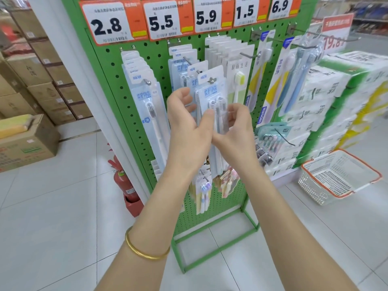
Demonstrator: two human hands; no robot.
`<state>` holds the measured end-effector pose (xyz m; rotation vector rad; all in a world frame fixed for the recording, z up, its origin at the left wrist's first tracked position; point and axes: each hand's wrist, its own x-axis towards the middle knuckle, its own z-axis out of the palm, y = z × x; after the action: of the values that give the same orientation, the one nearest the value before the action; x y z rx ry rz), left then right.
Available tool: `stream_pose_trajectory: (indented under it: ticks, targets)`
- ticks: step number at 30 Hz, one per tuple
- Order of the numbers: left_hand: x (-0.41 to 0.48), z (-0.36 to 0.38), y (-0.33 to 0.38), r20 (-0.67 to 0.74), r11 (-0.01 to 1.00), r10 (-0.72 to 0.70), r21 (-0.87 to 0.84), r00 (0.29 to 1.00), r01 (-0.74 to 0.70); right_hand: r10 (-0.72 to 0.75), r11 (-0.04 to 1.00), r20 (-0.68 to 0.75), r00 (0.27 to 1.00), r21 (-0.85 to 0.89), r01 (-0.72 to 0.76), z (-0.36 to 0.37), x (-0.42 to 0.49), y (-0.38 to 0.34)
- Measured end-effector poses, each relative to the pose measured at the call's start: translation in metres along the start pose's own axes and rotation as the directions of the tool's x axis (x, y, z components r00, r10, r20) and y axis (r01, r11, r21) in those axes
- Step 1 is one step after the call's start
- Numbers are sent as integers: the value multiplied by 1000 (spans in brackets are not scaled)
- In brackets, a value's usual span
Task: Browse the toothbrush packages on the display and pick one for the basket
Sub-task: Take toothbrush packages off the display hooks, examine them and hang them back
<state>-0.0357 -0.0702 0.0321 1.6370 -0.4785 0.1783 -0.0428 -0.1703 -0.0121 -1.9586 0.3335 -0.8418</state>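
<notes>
The twin toothbrush package (212, 95) hangs at the front of its hook on the green pegboard display (161, 59), held between both hands. The left grip (189, 127) is curled round it, thumb pressed on the clear front below the brush heads and fingers reaching behind its left edge; a gold bangle (144, 250) sits on that wrist. The right grip (235, 131) pinches the package's right edge with bent fingers and touches the left hand. More packages hang behind and on either side of the grips, under price tags (206, 16). Low and to the right of the right grip, the white basket (336, 179) stands on the floor beside stacked tissue packs (327, 106). Low and to the left of the left grip stands a fire extinguisher (123, 183).
</notes>
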Motion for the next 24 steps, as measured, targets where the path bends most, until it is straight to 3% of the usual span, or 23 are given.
stream_pose_trajectory:
  ticks: [5,18,24]
  targets:
    - [5,4,-3,-48,997,72,13,996,-71,-6,999,-4,1000,-54,6,16,4,2]
    - [19,13,-10,-102,928,163,352,981,-118,-32,978,48,998,-204,42,45,43,-8]
    - [22,15,-10,-85,922,161,367,983,-119,-51,970,-3,999,-237,49,61,50,-3]
